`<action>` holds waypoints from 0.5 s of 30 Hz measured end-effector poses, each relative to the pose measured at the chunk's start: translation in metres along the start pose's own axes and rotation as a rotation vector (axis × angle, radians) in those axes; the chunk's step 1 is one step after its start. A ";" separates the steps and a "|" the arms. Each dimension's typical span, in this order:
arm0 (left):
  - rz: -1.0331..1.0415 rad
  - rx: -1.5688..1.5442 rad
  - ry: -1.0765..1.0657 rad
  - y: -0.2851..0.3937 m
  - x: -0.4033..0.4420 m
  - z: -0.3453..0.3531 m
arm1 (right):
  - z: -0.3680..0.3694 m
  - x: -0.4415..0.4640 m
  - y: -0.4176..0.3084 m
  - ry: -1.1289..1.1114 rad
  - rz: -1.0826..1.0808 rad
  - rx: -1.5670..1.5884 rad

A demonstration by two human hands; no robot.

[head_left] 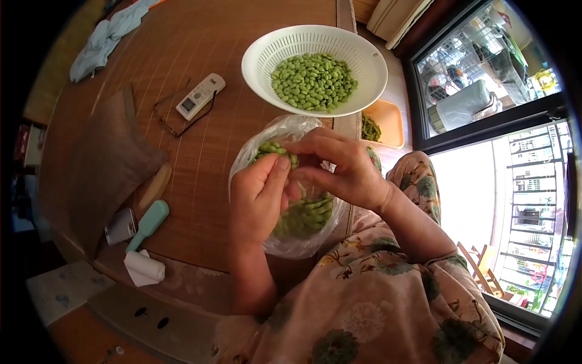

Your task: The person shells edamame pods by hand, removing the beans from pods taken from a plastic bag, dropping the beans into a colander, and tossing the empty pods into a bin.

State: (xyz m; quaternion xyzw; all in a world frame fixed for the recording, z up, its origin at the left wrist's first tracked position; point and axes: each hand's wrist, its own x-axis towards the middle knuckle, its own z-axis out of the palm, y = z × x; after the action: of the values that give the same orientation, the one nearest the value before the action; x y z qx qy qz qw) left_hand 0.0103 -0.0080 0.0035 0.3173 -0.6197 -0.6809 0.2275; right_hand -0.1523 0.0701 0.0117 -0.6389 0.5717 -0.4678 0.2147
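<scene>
My left hand (256, 193) is closed, its thumb and fingers pinching a green soybean pod (293, 161). Thumb and fingertips of my right hand (342, 164) meet at the same pod, which they partly cover. Both hands are over a clear plastic bag (242, 159) that holds more green pods (315, 212). Just beyond the bag, a white slotted colander (257, 65) contains a heap of shelled green beans (315, 82).
An orange container (393, 124) with green pods or husks is beyond my right knee. On the brown mat lie a remote control (201, 97), glasses (176, 130), a green-handled brush (148, 224), a tissue roll (144, 267) and a pale cloth (109, 45). A glazed door (485, 67) stands right.
</scene>
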 end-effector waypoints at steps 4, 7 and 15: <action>-0.003 0.006 -0.007 -0.002 0.001 0.000 | 0.000 -0.001 0.003 0.012 -0.033 -0.078; 0.003 0.009 -0.012 -0.005 0.002 0.001 | 0.005 -0.005 0.001 0.051 -0.015 -0.100; 0.036 0.076 0.031 -0.005 0.003 0.007 | 0.013 -0.011 0.001 0.113 0.015 -0.169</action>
State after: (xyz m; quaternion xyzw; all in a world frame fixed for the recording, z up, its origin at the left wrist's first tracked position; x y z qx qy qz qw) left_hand 0.0037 -0.0040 -0.0015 0.3251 -0.6469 -0.6478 0.2371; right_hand -0.1410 0.0770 0.0010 -0.6231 0.6250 -0.4517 0.1307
